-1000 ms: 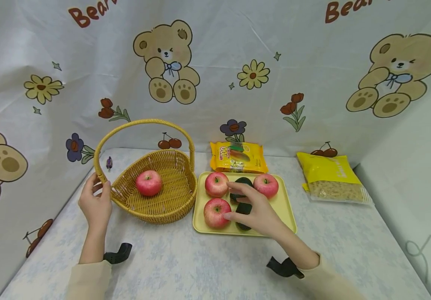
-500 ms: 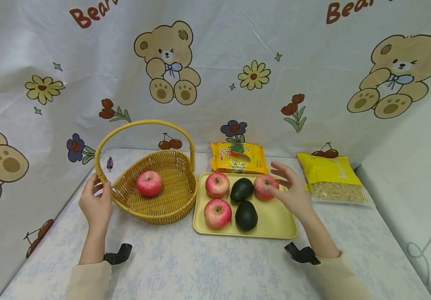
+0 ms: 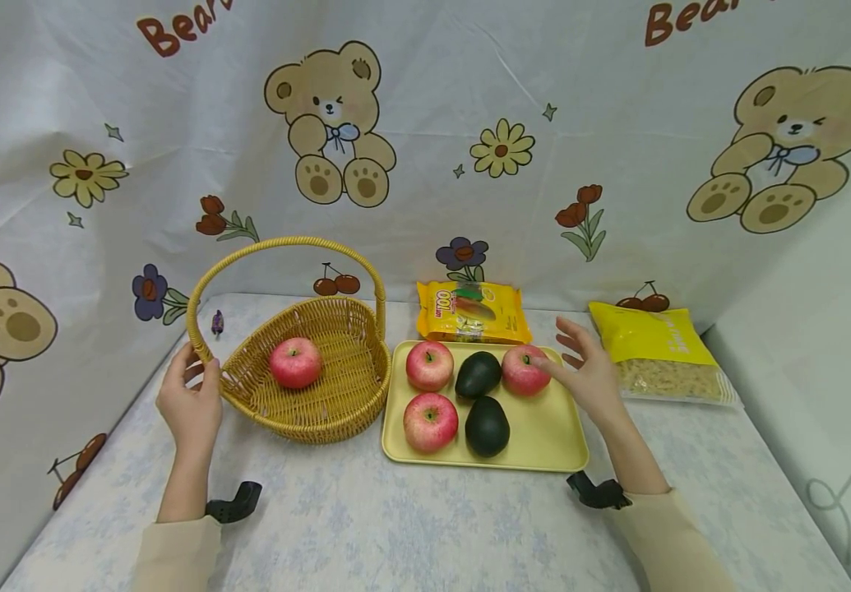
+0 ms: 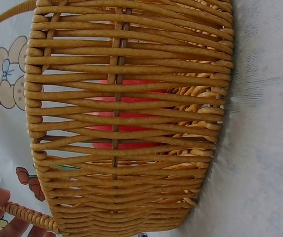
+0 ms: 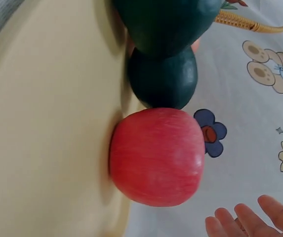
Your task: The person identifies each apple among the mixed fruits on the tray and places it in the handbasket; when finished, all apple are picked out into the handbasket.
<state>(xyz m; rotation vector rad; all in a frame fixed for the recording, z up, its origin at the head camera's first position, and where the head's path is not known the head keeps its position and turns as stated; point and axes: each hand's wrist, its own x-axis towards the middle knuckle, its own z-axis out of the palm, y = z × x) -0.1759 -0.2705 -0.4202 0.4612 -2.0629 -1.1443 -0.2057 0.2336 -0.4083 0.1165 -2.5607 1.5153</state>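
My left hand [image 3: 191, 403] grips the lower left end of the handle of a yellow wicker basket [image 3: 336, 427]. One red apple [image 3: 295, 363] lies in that basket and shows through the weave in the left wrist view. Over the right end of a pale yellow tray [image 3: 543, 444], my right hand [image 3: 591, 378] hovers with fingers spread, holding nothing. Closest to it is a red apple [image 5: 157, 157], apart from the fingers in the right wrist view. The tray also bears two more apples [image 3: 431, 422] at its left and two dark green avocados [image 3: 487, 427] in the middle.
A yellow-orange snack packet [image 3: 472, 312] with a mango picture lies behind the tray. Farther right is a yellow bag [image 3: 662, 353] with a see-through lower part. A small purple item [image 3: 217, 322] lies left of the basket, and a bear-print cloth hangs behind.
My right hand has moved right, from over the left apples and avocados to beside the right-hand apple, then slightly farther right. The left hand and basket have stayed put.
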